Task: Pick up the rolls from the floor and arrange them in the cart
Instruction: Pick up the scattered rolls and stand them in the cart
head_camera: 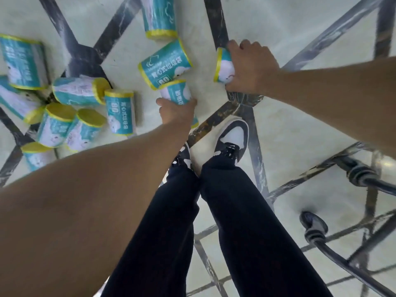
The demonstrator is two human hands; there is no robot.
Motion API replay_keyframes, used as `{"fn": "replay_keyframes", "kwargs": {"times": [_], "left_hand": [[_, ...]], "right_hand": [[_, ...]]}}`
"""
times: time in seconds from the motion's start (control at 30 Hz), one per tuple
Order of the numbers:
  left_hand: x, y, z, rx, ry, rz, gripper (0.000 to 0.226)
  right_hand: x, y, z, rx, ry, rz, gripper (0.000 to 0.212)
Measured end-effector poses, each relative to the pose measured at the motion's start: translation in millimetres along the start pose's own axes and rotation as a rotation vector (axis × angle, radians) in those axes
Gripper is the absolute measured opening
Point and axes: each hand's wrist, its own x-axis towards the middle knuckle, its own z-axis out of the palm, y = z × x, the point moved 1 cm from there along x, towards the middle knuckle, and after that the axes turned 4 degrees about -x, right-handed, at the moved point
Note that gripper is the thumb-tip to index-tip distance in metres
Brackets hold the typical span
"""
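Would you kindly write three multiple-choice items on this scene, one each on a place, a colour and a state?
1. Where do most of the loose rolls lie?
A. Heaped on the floor to the person's left
B. In the cart
C. On a shelf

2. What colour are the roll ends?
A. Red
B. Yellow
C. Black

3. What is the right hand doing?
A. Hanging idle
B. Pushing the cart
C. Gripping a roll

Key: 1 A, the heap of rolls lies on the floor left of the shoes. 2 B, yellow bands edge each teal wrapper. 3 C, the right hand wraps a roll; the left hand holds another roll.
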Motion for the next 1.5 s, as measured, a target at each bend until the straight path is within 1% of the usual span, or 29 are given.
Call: {"fn": "replay_keyframes", "kwargs": {"times": [0.13,0.2,0.3,0.37,0.4,0.47,0.53,0.6,0.73,0.87,0.97,1.0,1.1,1.13,1.2,1.33,1.37,1.43,1.5], "left_hand": [[-76.8,33.8,-43.4,0.046,-0.133,0.086,0.076],[-124.1,52.6,-75.8,0.074,-0.181,0.119,0.080],[-209.6,83.1,-135.0,0.090,-0.200,0.167,0.087],[-273.6,99.4,-182.1,0.097,-0.213,0.183,0.088],[-306.3,106.3,-205.4,0.087,-0.213,0.187,0.090],[-371.5,118.6,-252.3,0.068,-0.224,0.214,0.096],[-432.0,126.9,-294.6,0.060,-0.227,0.264,0.095],[-485.9,127.5,-330.5,0.041,-0.230,0.310,0.085],[-568.4,118.7,-371.9,-0.039,-0.244,0.409,0.082],[-626.3,99.4,-395.5,-0.022,-0.218,0.535,0.078],[-656.4,77.0,-405.8,-0.076,-0.245,0.614,0.073],[-663.2,68.0,-407.1,-0.096,-0.264,0.627,0.073],[-686.0,34.0,-405.5,-0.123,-0.305,0.659,0.073],[-694.5,22.2,-403.4,-0.128,-0.311,0.665,0.072],[-715.9,-5.4,-397.3,-0.124,-0.333,0.669,0.074],[-764.9,-57.4,-373.7,-0.089,-0.398,0.686,0.090],[-777.1,-67.2,-364.6,-0.086,-0.412,0.686,0.089],[-811.2,-85.4,-346.5,-0.066,-0.426,0.716,0.078],[-840.5,-104.4,-318.9,-0.042,-0.422,0.746,0.070]], "right_hand": [[-62.9,-5.8,-56.0,0.560,-0.057,0.330,0.081],[-106.5,-12.4,-96.7,0.839,-0.021,0.448,0.076],[-186.3,-26.4,-171.5,1.146,0.052,0.613,0.083],[-247.3,-36.6,-225.8,1.293,0.089,0.674,0.094],[-278.4,-40.3,-253.8,1.361,0.113,0.691,0.095],[-343.3,-52.8,-312.4,1.439,0.161,0.705,0.082],[-402.2,-61.3,-357.8,1.514,0.223,0.710,0.070],[-454.8,-67.7,-392.8,1.582,0.277,0.684,0.067],[-542.5,-80.3,-436.1,1.640,0.383,0.633,0.069],[-608.6,-96.2,-441.1,1.600,0.449,0.589,0.071],[-653.6,-104.9,-427.4,1.648,0.492,0.560,0.061],[-669.3,-107.8,-419.6,1.666,0.498,0.558,0.062],[-715.5,-111.4,-387.0,1.693,0.478,0.577,0.077],[-733.4,-113.5,-378.5,1.686,0.483,0.583,0.077],[-771.8,-115.5,-360.9,1.684,0.506,0.598,0.075],[-849.3,-104.4,-320.4,1.721,0.561,0.655,0.074],[-865.9,-97.8,-311.6,1.733,0.581,0.659,0.078],[-899.6,-81.9,-294.4,1.748,0.601,0.668,0.088],[-931.6,-59.8,-270.7,1.769,0.644,0.686,0.091]]}}
